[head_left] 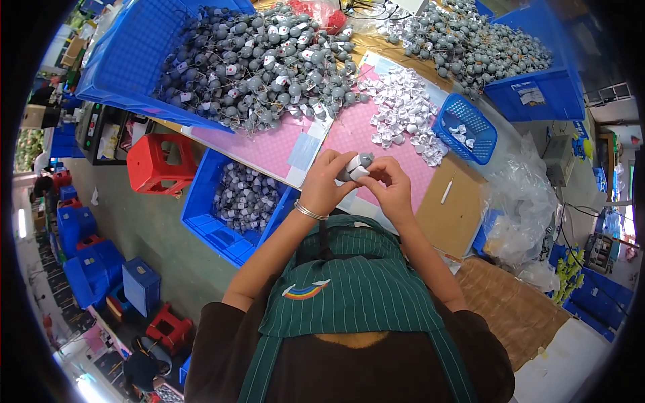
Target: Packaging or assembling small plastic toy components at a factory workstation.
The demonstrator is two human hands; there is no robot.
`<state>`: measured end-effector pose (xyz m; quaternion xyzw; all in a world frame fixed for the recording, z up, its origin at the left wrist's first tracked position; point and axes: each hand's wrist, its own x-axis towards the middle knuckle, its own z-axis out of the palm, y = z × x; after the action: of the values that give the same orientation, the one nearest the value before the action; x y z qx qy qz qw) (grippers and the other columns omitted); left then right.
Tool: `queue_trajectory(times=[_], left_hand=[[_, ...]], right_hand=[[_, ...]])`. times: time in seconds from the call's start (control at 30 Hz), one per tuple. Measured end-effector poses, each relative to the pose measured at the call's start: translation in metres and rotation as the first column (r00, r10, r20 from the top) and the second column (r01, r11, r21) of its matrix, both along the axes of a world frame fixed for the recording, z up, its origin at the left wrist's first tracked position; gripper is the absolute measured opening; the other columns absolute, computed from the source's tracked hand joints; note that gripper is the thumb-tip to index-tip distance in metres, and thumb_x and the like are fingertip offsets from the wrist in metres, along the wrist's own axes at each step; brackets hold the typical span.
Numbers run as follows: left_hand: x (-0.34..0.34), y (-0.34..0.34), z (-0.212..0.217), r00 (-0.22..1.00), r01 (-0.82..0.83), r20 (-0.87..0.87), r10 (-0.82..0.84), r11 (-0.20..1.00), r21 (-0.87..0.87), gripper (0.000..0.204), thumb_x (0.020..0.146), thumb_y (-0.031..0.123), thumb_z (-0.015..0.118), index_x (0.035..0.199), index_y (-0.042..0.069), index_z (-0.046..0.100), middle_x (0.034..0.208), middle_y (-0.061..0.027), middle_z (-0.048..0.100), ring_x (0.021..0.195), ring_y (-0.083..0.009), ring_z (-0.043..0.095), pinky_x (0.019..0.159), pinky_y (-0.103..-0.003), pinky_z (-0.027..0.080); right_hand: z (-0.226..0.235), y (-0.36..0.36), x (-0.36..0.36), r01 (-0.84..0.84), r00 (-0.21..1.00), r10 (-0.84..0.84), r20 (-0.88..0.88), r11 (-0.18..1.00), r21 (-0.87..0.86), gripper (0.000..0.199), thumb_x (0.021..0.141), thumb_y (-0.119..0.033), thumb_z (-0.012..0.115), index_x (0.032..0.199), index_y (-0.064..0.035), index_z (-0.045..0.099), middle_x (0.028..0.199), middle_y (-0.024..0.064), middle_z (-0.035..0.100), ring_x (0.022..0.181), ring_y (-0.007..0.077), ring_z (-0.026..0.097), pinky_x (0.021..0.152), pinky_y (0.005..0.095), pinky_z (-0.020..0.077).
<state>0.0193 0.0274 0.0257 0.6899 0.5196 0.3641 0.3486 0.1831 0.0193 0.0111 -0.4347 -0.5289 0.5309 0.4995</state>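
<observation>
Above the pink mat (346,134), both my hands are closed around a small grey toy figure (365,159) with a white piece wrapped on it. My left hand (324,183) grips its left side, thumb and fingers pinching it. Fingertips of my right hand (392,189) press the white piece from the right. Just beyond, a loose heap of small white pieces (396,107) lies on the mat. At the far left, a mound of grey round-headed figures (269,67) spills from a tilted blue crate (127,60).
A blue basket (494,138) holds a few white pieces. Another blue crate (571,87) of grey parts stands far right. Below the table's left edge, a blue bin (201,221) contains grey-and-white figures. A white pen (447,193) lies on cardboard (437,221); a red stool (158,164) stands left.
</observation>
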Motion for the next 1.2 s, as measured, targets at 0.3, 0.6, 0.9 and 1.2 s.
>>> queue_trajectory(times=[0.3,0.6,0.9,1.2], left_hand=[[0.011,-0.008,-0.008,0.987,-0.107,-0.112,0.119,0.989,0.104,0.045,0.06,0.009,0.077,0.1,0.005,0.056,0.091,-0.0102,0.056,0.084,-0.029,0.055,0.07,-0.038,0.046],[0.007,-0.011,-0.002,0.987,-0.148,0.064,0.148,0.989,-0.001,0.046,0.062,0.003,0.074,0.104,0.004,0.056,0.091,-0.0123,0.058,0.081,-0.0285,0.057,0.069,-0.036,0.047],[0.005,-0.015,0.0,0.988,-0.092,0.105,0.116,0.973,-0.213,0.049,0.066,0.006,0.076,0.111,0.003,0.058,0.093,-0.0105,0.065,0.08,-0.0172,0.064,0.066,-0.026,0.052],[-0.003,-0.022,-0.015,0.996,0.017,-0.073,-0.046,0.934,-0.358,0.051,0.068,0.011,0.074,0.116,0.003,0.058,0.083,-0.0132,0.067,0.069,-0.0157,0.065,0.061,-0.028,0.052]], right_hand=[[0.01,-0.013,-0.017,0.226,0.946,-0.207,0.251,0.973,-0.049,0.023,0.073,0.005,0.068,0.091,0.0008,0.054,0.091,0.0046,0.056,0.073,0.0087,0.056,0.066,0.0221,0.0482],[-0.003,-0.011,-0.01,0.171,0.982,-0.164,0.09,0.983,-0.071,0.024,0.072,0.005,0.069,0.089,-0.0001,0.052,0.09,0.0046,0.056,0.074,0.0092,0.057,0.065,0.0224,0.0484],[0.001,-0.004,-0.016,0.204,0.977,-0.191,0.092,0.965,-0.162,0.029,0.072,0.002,0.07,0.095,-0.0009,0.052,0.087,0.0043,0.058,0.074,0.0097,0.057,0.062,0.0215,0.0481],[-0.047,-0.01,-0.02,-0.045,0.997,0.02,-0.076,0.942,-0.332,0.032,0.076,-0.012,0.069,0.102,-0.0021,0.054,0.085,0.0049,0.06,0.075,0.0129,0.058,0.062,0.0256,0.0473]])
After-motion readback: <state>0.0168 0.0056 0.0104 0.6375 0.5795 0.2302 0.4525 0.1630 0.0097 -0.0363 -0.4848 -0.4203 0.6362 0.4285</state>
